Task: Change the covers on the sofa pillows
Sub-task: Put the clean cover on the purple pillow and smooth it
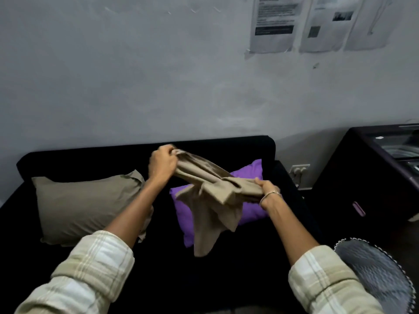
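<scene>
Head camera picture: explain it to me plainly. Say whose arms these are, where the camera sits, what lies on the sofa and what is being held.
There is no machine here. The single picture comes from a camera worn on a person's head, looking forward and down, so the arms in striped sleeves are that person's own. The left hand and right hand each have a closed grip on one crumpled beige fabric pillow cover, stretched between them in the air. Below is a black sofa against a grey wall. On its seat lie a beige-covered pillow to the left and a purple pillow partly hidden behind the held cover. A round fan grille shows at lower right.
</scene>
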Available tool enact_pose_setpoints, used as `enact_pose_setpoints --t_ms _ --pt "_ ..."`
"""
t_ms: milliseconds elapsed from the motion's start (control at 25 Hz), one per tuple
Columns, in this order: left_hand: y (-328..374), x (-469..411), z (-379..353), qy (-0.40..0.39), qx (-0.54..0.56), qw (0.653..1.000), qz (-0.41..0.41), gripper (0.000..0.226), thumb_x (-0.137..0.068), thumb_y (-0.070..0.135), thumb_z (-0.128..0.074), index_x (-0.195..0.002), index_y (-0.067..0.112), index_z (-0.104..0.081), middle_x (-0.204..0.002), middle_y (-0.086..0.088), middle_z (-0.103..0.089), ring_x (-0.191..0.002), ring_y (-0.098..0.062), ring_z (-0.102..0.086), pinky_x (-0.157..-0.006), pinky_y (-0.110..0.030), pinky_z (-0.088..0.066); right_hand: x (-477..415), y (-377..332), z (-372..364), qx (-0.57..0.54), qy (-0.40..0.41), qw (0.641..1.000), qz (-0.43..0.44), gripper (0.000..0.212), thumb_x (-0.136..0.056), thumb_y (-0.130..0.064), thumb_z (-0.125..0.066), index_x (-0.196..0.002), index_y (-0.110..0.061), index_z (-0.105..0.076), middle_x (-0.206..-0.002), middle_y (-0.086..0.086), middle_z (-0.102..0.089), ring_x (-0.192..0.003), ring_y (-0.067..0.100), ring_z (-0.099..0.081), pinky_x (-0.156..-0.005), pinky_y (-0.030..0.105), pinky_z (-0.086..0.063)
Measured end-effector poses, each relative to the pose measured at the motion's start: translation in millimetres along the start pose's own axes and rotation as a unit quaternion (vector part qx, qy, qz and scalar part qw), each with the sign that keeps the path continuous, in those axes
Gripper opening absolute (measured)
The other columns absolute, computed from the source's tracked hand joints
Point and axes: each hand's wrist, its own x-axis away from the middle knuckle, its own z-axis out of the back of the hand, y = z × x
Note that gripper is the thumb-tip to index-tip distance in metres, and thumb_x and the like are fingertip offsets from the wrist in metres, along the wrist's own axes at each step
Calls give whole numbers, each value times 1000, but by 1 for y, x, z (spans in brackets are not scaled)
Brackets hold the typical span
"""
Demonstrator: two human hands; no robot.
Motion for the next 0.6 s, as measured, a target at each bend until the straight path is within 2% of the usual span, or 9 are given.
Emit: enact_pose_setpoints --t_ms 80,200,280,360,440,480,520,560,600 --pt "-32 4 3 -6 -49 995 92 24 -91 19 -54 -102 14 -74 -106 -22 -70 -103 -40 -64 -83 -40 -51 13 -34 11 -60 -1 996 66 12 -84 -15 -70 -76 -8 -63 -73 11 -64 -60 22 -61 -57 35 -54" --pt "-61 21 -14 -20 -25 981 190 18 -85 10 -53 -89 18 -68 -100 -16 -69 -101 -37 -63 -84 -38 -49 16 -56 5 -40 -54 985 158 15 -92 -16 -60 -77 -13 -64 -67 2 -67 -66 21 -61 -54 26 -53" --pt "-74 27 -31 -88 15 986 143 21 -82 2 -56 -75 22 -58 -85 -9 -66 -93 -35 -65 -79 -35 -49 27 -56 -5 34 -93 973 209 6 -88 -12 -62 -90 -8 -65 -81 7 -68 -78 24 -62 -63 31 -53" --pt "-73 31 -41 -223 47 972 62 35 -85 -8 -57 -68 22 -63 -72 0 -66 -83 -26 -70 -70 -22 -50 36 -56 -12 140 -175 945 237 24 -78 -8 -73 -98 -3 -61 -89 9 -66 -78 18 -63 -71 33 -51" --pt "-61 41 -47 -381 -3 924 36 26 -90 -10 -51 -81 2 -72 -63 8 -64 -58 -1 -61 -55 -7 -41 45 -56 -14 305 -223 881 285 47 -68 -3 -81 -103 -8 -50 -95 4 -61 -84 11 -59 -74 27 -50" --pt "-55 46 -49 -434 -62 898 41 22 -92 -1 -50 -93 -2 -72 -64 8 -65 -53 0 -56 -51 -9 -40 44 -58 -16 370 -228 845 312 57 -65 -3 -83 -106 -10 -44 -99 4 -58 -88 11 -58 -76 26 -48" --pt "-56 53 -52 -473 -123 871 53 28 -92 10 -50 -109 0 -70 -76 2 -69 -60 -7 -59 -56 -16 -45 43 -60 -16 420 -209 818 333 63 -63 -4 -84 -107 -12 -40 -101 6 -57 -91 14 -57 -76 26 -47" --pt "-61 55 -56 -495 -191 846 60 40 -91 19 -49 -128 8 -62 -101 -4 -71 -80 -16 -64 -69 -23 -50 40 -62 -14 452 -154 800 363 64 -62 -5 -84 -107 -12 -38 -102 9 -57 -92 19 -58 -75 28 -47" --pt "-64 57 -59 -475 -246 842 75 50 -92 25 -47 -140 12 -51 -125 -8 -63 -104 -24 -63 -87 -31 -50 38 -66 -10 470 -82 793 380 64 -62 -6 -84 -108 -10 -39 -103 14 -58 -94 24 -59 -75 29 -46"
